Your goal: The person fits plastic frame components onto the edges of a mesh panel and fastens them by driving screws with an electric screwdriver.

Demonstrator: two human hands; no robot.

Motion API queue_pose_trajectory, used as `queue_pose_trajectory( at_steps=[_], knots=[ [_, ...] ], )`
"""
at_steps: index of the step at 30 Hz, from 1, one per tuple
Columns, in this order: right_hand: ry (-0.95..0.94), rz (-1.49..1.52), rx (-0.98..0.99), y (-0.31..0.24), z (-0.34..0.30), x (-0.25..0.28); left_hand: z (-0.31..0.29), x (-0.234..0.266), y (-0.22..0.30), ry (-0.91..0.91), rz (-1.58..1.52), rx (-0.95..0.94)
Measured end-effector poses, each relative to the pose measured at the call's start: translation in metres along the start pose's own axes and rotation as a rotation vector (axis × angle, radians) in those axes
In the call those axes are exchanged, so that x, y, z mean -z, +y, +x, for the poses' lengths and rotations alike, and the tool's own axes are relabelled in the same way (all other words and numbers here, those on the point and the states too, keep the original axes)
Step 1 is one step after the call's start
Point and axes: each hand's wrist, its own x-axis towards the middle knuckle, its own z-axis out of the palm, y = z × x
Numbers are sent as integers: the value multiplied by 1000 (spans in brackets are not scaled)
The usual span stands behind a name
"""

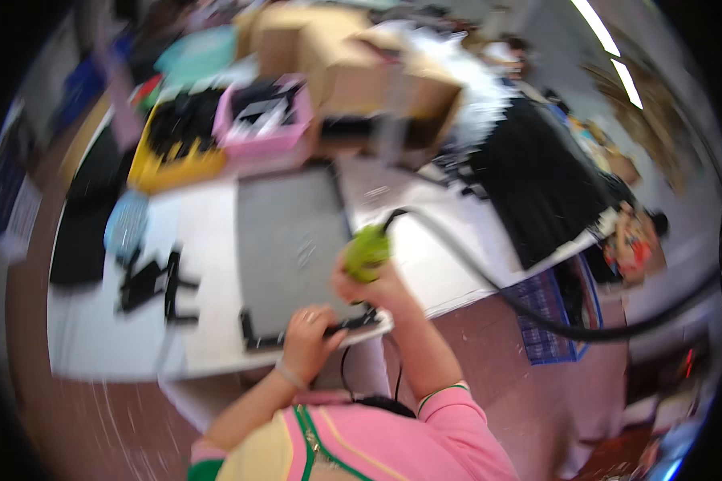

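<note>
A flat grey panel [289, 232] with black edging lies on the white table in front of me. My left hand [306, 341] is closed over the black strip [262, 340] along the panel's near edge. My right hand [365, 287] grips a green handheld power tool [369, 250] above the panel's near right corner. A thick black cord [481, 276] curves from the tool off to the right. Blur and my fingers hide the tool's working end. Left of the panel lie black bracket-like parts [172, 290] and a smaller black piece [142, 286].
A yellow basket [168, 175] and a pink basket [270, 145] hold parts at the back. Open cardboard boxes [341, 76] stand beside them. A pale blue bundle [127, 225] sits left; a black stack [533, 188] lies right. Another person [632, 247] is at far right.
</note>
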Motion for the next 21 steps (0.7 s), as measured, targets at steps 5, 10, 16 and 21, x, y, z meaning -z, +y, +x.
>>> queue_pose_trajectory(
  at_steps=[5,10,16,21],
  knots=[
    [-67,-184,203,-31,15,5,1,3,0,0,86,-91],
    [-10,-260,284,-7,31,-7,-7,13,7,-6,78,-198],
    [-6,-307,324,10,29,-10,-1,73,20,149,238,-333],
    [-29,-336,331,18,27,-17,-13,94,17,115,150,-536]
  ],
)
